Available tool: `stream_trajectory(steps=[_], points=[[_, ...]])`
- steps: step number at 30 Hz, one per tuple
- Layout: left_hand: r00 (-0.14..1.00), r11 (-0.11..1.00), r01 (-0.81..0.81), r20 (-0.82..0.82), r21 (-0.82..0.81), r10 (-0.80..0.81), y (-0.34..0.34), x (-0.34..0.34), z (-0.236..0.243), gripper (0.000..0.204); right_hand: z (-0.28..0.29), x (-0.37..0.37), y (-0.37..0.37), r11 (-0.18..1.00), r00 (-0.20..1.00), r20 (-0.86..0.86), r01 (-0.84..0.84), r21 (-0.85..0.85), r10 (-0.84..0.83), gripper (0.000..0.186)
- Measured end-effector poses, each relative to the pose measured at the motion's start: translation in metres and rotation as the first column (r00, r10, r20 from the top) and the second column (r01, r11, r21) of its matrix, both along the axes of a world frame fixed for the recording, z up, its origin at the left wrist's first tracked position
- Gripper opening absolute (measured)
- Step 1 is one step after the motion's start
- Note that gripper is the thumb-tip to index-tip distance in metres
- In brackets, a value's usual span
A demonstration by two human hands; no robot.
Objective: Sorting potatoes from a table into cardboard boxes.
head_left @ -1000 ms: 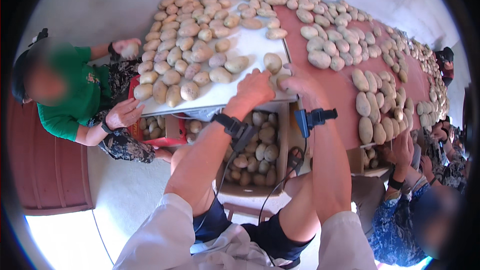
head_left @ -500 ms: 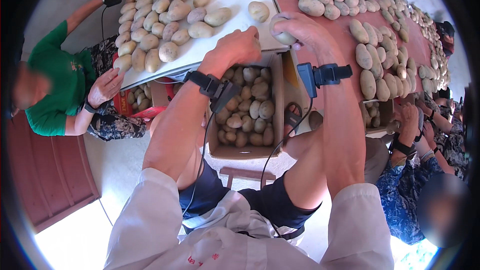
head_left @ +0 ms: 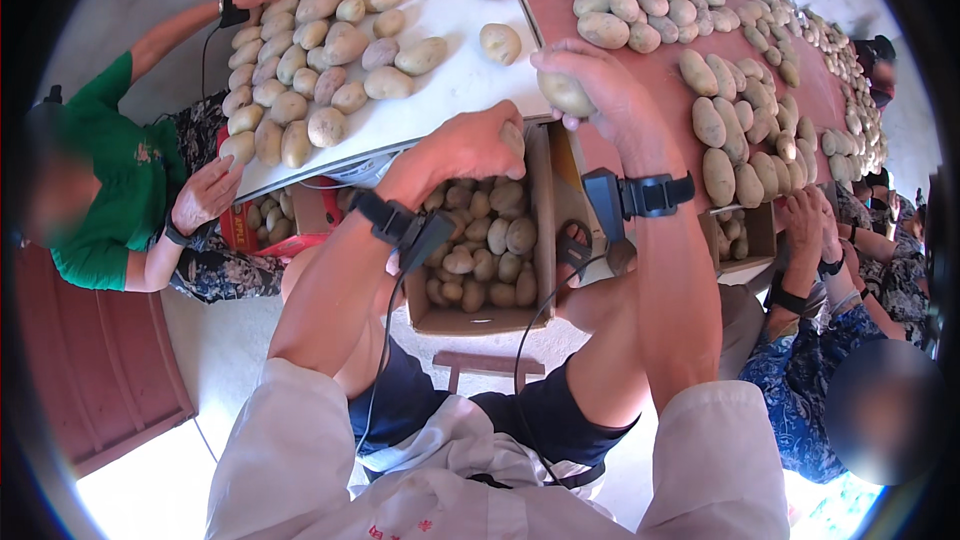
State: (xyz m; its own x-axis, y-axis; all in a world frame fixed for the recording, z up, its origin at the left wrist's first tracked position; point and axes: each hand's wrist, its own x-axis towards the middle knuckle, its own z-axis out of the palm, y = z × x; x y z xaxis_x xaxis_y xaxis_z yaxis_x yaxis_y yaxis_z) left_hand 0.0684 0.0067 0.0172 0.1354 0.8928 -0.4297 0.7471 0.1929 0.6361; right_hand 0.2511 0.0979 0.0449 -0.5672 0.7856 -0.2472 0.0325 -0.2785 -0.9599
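Note:
My right hand (head_left: pixel 600 80) is wrapped round a pale yellow potato (head_left: pixel 566 96), held just off the corner of the white tabletop (head_left: pixel 440 105). To its left, my left hand (head_left: pixel 470 148) is closed above the open cardboard box (head_left: pixel 480 322). A bit of a potato (head_left: pixel 512 137) shows at its fingers; the rest is hidden by the hand. Inside the box below lie many potatoes (head_left: pixel 485 265). One lone potato (head_left: pixel 500 43) rests on the white tabletop near its right edge, beyond my hands.
Potatoes (head_left: pixel 300 60) crowd the left of the white tabletop. More lie in groups on the red tabletop (head_left: pixel 660 80). A person in green (head_left: pixel 110 150) reaches in at left; a person in blue (head_left: pixel 790 390) works at right. A stool (head_left: pixel 485 362) stands below the box.
My left hand has dropped lower, toward the box. My right hand has turned, showing more of its potato. The whole view has shifted slightly.

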Motion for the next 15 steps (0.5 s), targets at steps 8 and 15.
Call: stream_trajectory(steps=[8, 15], points=[[0.944, 1.0, 0.01, 0.331, -0.018, -0.004, -0.026, 0.015, 0.02, 0.062, -0.007, 0.008, -0.007, 0.995, 0.992, -0.086, 0.084, -0.057, -0.089, 0.029], [0.58, 0.942, -0.138, 0.746, -0.306, 0.328, -0.034, 0.02, 0.027, 0.031, 0.003, -0.002, -0.009, 0.953, 0.934, -0.329, 0.032, -0.301, -0.135, 0.037]])
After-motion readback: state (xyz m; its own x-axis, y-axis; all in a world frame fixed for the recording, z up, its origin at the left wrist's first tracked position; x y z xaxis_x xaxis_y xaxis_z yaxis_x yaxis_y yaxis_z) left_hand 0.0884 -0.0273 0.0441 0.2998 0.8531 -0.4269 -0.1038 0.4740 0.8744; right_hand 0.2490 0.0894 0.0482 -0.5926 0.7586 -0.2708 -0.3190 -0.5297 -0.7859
